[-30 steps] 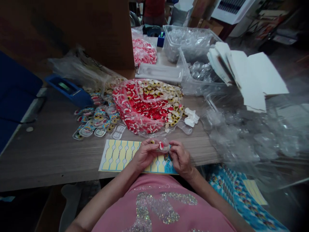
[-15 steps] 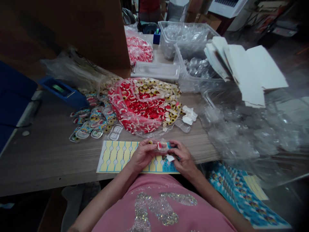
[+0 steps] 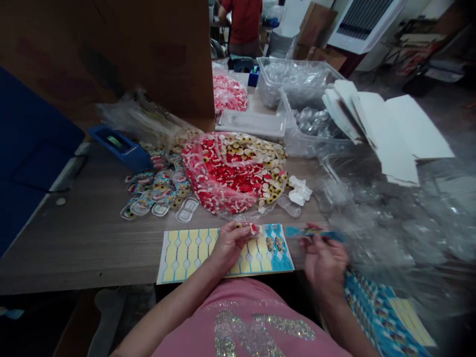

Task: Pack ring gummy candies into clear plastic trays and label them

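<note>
My left hand [image 3: 231,244] is closed on a small clear blister pack with red and yellow candy [image 3: 250,228], held just above the yellow and blue sticker sheet [image 3: 193,249] at the table's near edge. My right hand [image 3: 325,260] is off to the right, pinching a blue sticker strip [image 3: 308,232] peeled from the sheet. A large clear bag of red, white and yellow candies [image 3: 234,171] lies right behind the sheet. Filled, stickered packs [image 3: 156,191] are piled to its left.
A blue tape dispenser [image 3: 119,146] sits at the left. Clear bins of empty blisters [image 3: 297,84], white cardboard pieces [image 3: 386,124] and crumpled clear plastic [image 3: 390,218] fill the right. More sticker sheets [image 3: 386,310] lie low right. A person in red [image 3: 243,22] stands far back.
My right hand pulled away from the pack to the right, carrying a blue sticker strip. My left hand kept the pack over the sheet. The camera tilted up a little.
</note>
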{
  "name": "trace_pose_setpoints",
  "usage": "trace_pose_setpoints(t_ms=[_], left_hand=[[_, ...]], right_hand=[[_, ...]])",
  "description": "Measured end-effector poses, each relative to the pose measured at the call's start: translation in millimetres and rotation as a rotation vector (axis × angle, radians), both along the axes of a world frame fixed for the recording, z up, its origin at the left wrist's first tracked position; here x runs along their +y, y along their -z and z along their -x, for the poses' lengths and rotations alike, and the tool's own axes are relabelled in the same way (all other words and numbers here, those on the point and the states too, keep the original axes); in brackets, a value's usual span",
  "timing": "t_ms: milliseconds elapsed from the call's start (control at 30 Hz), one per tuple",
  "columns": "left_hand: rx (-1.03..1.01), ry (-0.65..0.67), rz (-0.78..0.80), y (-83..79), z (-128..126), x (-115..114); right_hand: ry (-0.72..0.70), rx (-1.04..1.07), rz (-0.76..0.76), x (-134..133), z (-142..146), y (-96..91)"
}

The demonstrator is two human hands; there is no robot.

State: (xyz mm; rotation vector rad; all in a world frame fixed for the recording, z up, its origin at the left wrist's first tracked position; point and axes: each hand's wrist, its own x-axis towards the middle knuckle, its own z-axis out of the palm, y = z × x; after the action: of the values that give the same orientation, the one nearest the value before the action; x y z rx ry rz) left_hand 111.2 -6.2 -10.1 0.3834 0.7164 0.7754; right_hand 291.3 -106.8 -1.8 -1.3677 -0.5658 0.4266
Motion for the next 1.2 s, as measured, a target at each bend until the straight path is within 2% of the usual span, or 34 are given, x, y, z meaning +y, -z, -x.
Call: trace_pose_setpoints(t_ms=[67, 133, 200, 267, 367, 500, 633, 767, 833, 933, 1000, 1033, 1100, 1200], left_hand=[[0.030, 0.012, -0.010, -4.0, -2, 0], [0.094, 0.034, -0.059, -12.2, -6, 0], [0.168, 0.068, -0.154, -24.2, -10, 1], [0.220, 0.099, -0.260, -38.3, -13, 4], [0.240, 0.122, -0.358, -56.5, -10, 9], [0.212, 0.174, -0.416, -67.4, 8, 14], [0.211, 0.203, -0.412, -65.7, 22, 17], [0.298, 0.181, -0.387, -57.3, 27, 26], [0.320, 0.165, -0.372, -53.7, 28, 32], [0.323, 0.176, -0.323, -52.3, 28, 41], [0.312, 0.191, -0.284, -53.3, 27, 44], [0.303, 0.195, -0.268, -53.9, 26, 45], [0.284, 0.197, -0.239, -53.9, 24, 46], [0.265, 0.204, -0.218, -50.9, 23, 45]], right_hand=[[0.173, 0.001, -0.101, 11, -7, -17.6], [0.237, -0.146, -0.126, 26, -4, -36.4], [0.196, -0.322, -0.102, 44, 9, -51.1], [0.088, -0.450, -0.104, 64, 26, -58.7], [-0.033, -0.637, -0.127, 89, 46, -59.2], [-0.073, -0.809, -0.061, 107, 55, -52.6], [-0.102, -0.827, -0.092, 111, 58, -48.9], [-0.134, -0.804, -0.151, 110, 47, -61.3], [-0.235, -0.721, -0.115, 107, 35, -73.8], [-0.601, -0.631, 0.010, 102, 18, -88.2], [-0.823, -0.625, 0.100, 100, 15, -89.1], [-0.887, -0.626, 0.138, 99, 17, -86.8], [-0.934, -0.608, 0.189, 99, 22, -79.1], [-0.922, -0.563, 0.197, 99, 29, -67.9]])
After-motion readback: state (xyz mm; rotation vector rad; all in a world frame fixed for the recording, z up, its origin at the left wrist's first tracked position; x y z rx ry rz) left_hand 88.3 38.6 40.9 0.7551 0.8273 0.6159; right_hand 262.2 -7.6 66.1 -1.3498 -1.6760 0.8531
